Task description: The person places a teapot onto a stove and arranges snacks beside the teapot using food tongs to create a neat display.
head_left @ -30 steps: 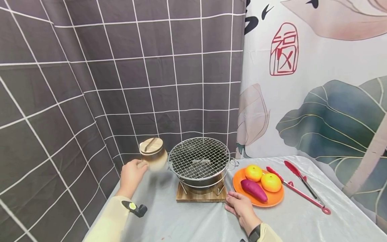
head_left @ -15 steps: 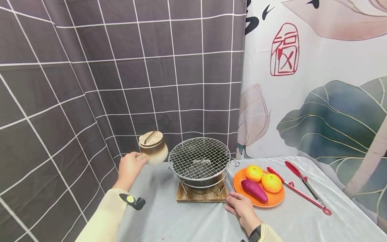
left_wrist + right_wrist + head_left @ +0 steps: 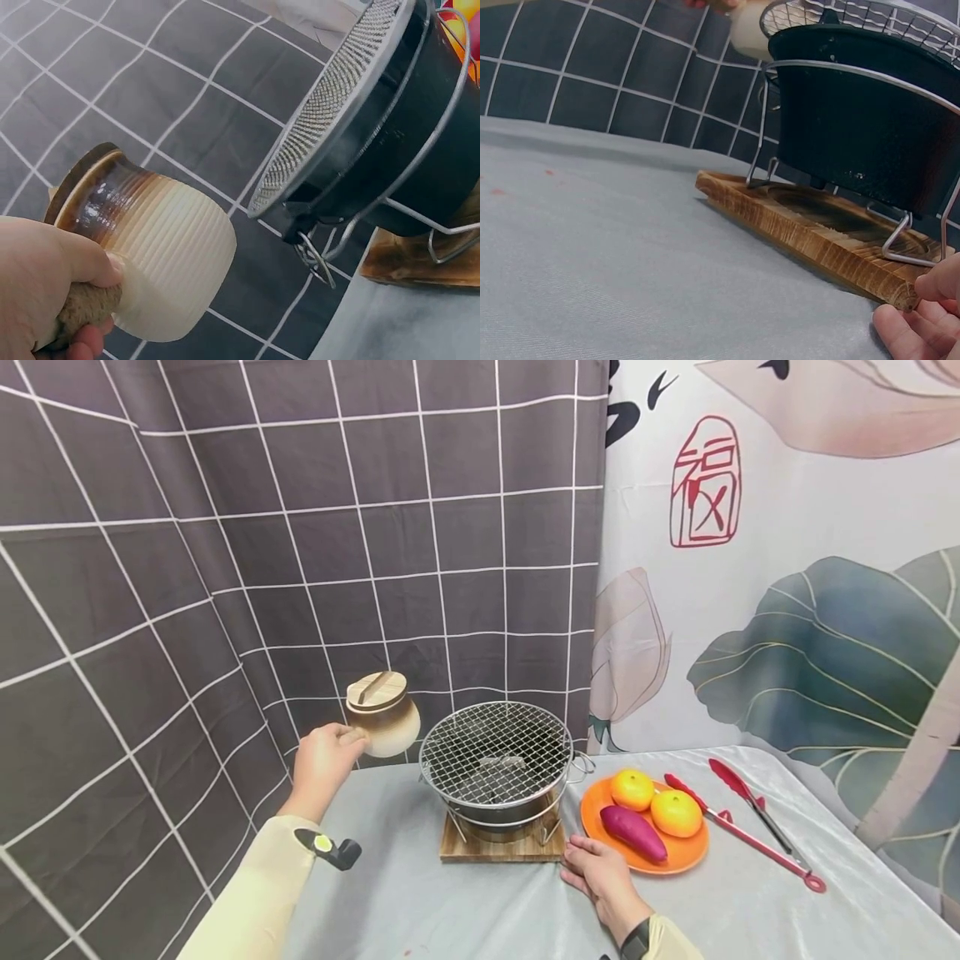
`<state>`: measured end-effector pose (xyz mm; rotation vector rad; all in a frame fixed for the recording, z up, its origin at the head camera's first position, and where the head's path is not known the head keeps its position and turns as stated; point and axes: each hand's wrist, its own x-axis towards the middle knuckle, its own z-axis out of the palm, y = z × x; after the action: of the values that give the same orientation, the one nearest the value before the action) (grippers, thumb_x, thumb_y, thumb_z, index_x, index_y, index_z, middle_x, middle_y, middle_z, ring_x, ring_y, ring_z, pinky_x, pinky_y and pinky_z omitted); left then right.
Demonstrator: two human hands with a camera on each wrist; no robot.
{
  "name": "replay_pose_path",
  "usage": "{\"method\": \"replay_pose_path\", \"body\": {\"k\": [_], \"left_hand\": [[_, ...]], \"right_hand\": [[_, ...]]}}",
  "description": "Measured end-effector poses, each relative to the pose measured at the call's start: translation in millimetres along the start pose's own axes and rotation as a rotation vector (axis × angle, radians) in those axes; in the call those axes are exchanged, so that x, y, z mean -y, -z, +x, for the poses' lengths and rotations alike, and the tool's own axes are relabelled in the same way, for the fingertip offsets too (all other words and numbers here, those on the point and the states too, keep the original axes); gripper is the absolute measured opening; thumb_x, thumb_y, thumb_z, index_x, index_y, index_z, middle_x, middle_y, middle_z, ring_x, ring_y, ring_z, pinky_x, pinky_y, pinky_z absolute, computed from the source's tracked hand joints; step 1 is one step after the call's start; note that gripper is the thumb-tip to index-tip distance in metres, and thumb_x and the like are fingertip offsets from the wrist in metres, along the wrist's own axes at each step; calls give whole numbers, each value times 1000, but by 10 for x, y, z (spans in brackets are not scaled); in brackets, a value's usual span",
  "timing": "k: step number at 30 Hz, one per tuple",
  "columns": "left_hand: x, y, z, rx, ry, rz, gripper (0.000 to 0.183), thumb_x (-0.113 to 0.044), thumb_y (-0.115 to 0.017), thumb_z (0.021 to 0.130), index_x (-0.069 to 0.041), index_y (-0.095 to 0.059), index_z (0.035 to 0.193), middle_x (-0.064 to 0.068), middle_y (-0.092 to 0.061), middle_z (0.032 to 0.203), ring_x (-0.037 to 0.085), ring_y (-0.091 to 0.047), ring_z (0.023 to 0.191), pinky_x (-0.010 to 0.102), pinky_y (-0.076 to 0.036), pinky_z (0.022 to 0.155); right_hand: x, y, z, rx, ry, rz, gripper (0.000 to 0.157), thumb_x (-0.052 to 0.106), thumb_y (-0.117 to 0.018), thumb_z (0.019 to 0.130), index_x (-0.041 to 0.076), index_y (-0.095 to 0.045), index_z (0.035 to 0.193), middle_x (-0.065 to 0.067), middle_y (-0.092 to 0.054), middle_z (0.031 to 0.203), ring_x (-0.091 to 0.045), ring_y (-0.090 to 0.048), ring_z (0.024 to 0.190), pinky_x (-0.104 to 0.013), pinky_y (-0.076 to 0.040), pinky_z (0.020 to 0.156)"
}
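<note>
Raised off the table at the left, a cream and brown ceramic pot (image 3: 386,727) carries a flat wooden lid (image 3: 377,690). My left hand (image 3: 324,768) grips its short side handle (image 3: 88,307), thumb on top, in the left wrist view. To the pot's right stands a round black tabletop grill (image 3: 855,112) topped by a wire mesh (image 3: 495,752), in a wire stand on a wooden board (image 3: 502,850). My right hand (image 3: 603,881) holds the board's front right corner, thumb and fingers around it in the right wrist view.
Right of the grill, an orange plate (image 3: 693,857) bears two orange fruits (image 3: 675,813) and a purple sweet potato (image 3: 633,832). Red-tipped tongs (image 3: 750,839) lie beyond it, spread apart. A grey grid curtain (image 3: 337,543) hangs close behind and at the left.
My left hand has lifted the pot higher, up and slightly away from the table. The right hand stays at the board's corner.
</note>
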<state>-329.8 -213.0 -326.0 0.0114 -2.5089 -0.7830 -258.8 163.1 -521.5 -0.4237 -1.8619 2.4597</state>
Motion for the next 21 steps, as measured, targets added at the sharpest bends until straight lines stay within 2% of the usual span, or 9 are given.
{"method": "replay_pose_path", "body": {"k": [6, 12, 18, 21], "left_hand": [[-88, 31, 38, -11, -32, 1, 39, -29, -72, 87, 4, -74, 108, 16, -75, 86, 21, -67, 62, 37, -56, 59], [-213, 33, 68, 14, 10, -22, 39, -31, -71, 87, 0, -74, 110, 15, -75, 90, 18, -66, 57, 33, -53, 55], [-334, -6, 75, 33, 19, -38, 38, -34, -70, 88, -2, -76, 108, 13, -76, 99, 28, -69, 82, 42, -58, 70], [-370, -43, 76, 42, 18, -44, 38, -34, -70, 88, -3, -76, 109, 13, -76, 100, 30, -70, 87, 45, -58, 75]], "right_hand": [[-4, 10, 6, 1, -2, -6, 48, -2, -61, 95, -18, -46, 138, -17, -67, 112, -17, -68, 87, -37, -63, 76], [-6, 11, 7, 5, 5, -6, 48, -2, -60, 95, -19, -46, 138, -15, -68, 111, -17, -68, 88, -36, -63, 76], [-4, 12, 5, 1, 2, -10, 48, -2, -61, 95, -18, -46, 138, -16, -67, 111, -16, -67, 87, -36, -63, 76], [-4, 10, 1, 2, 1, -10, 49, -2, -61, 95, -19, -45, 138, -18, -66, 114, -16, -67, 88, -36, -63, 77]]}}
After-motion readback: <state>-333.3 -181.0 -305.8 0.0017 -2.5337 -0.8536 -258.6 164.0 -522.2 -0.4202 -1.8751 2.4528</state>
